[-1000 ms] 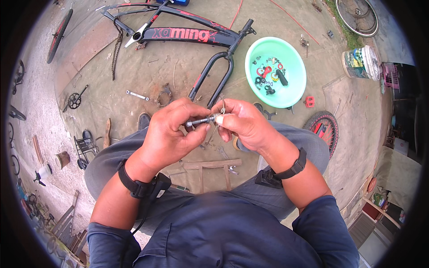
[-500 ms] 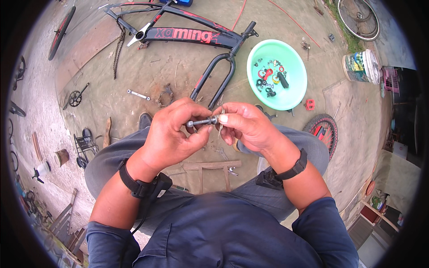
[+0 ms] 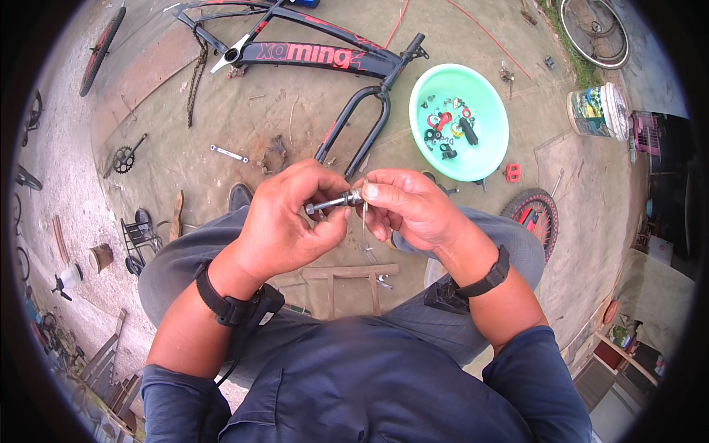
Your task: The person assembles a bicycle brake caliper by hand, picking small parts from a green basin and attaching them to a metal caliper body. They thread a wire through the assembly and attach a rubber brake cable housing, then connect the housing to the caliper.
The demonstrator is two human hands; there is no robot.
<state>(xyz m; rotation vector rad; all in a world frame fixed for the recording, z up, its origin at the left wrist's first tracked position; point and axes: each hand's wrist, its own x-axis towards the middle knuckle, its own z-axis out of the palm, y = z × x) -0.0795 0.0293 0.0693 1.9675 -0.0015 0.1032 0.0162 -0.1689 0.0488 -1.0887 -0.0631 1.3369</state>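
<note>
- A short metal axle [image 3: 331, 203] is held level in front of the chest, over the knees, between both hands.
- The left hand [image 3: 284, 221] is closed around the axle's left end; fingers curled, thumb on top.
- The right hand [image 3: 406, 207] is pinched on the axle's right end, where a nut [image 3: 356, 196] sits; a thin wire-like piece hangs beside the fingers.
- A black wristband is worn on each wrist.
- On the ground below the hands, a wooden frame [image 3: 347, 277] is seen.
- Farther off, a turquoise basin [image 3: 487, 144] with small parts is noted, just right of a black fork [image 3: 354, 125].
- Farthest, a black-and-red bicycle frame [image 3: 295, 52] lies flat.
</note>
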